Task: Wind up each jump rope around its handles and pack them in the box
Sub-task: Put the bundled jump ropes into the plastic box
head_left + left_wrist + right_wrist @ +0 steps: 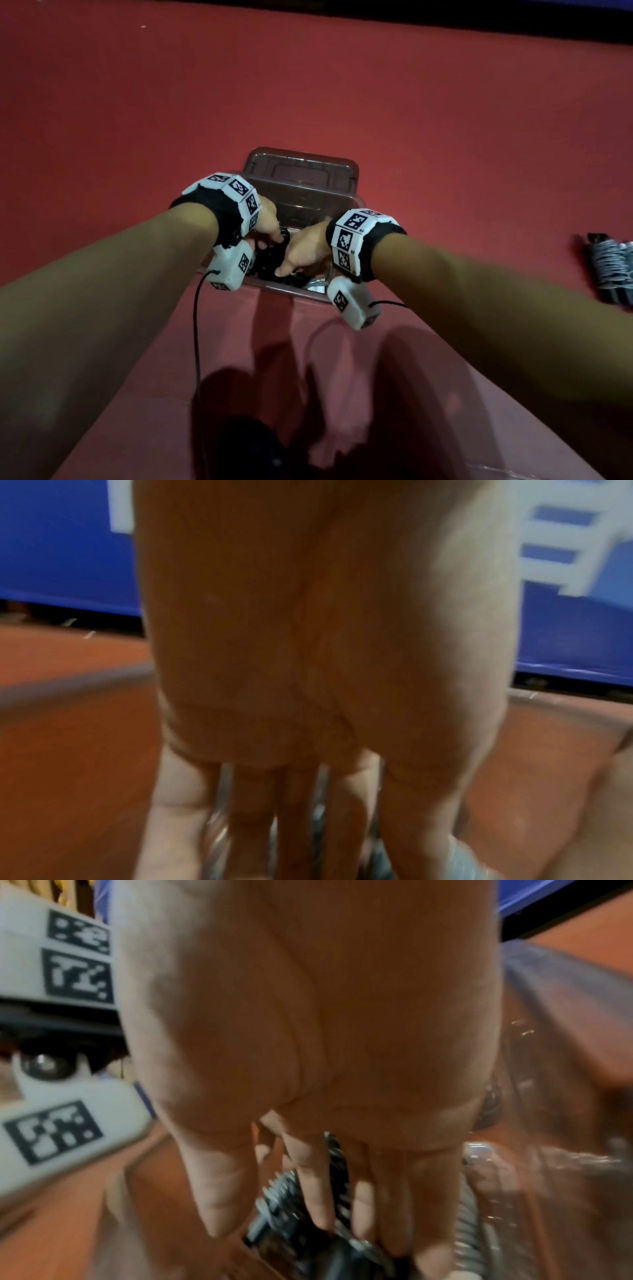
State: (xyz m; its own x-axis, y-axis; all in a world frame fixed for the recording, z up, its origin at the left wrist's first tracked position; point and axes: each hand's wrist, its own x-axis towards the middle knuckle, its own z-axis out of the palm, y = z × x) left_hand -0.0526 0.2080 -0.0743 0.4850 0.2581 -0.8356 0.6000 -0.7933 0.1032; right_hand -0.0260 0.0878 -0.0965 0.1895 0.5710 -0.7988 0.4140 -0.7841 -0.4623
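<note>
- Box: clear plastic, centre of the head view, on a red floor.
- Wound rope bundle: dark, inside the box, under both hands.
- Left hand: fingers extended down onto the bundle, relaxed.
- Right hand: fingers straight, pressing the bundle, not clenched.
- Second wound rope: right edge, on the floor, well apart from the box.

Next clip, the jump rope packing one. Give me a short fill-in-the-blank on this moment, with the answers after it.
1. Both hands, the left hand and the right hand, reach into the clear plastic ____.
2. One wound jump rope lies outside the box, on the person's ____ side.
3. The surface under the box is ____ in colour.

Missing words: box; right; red
</note>
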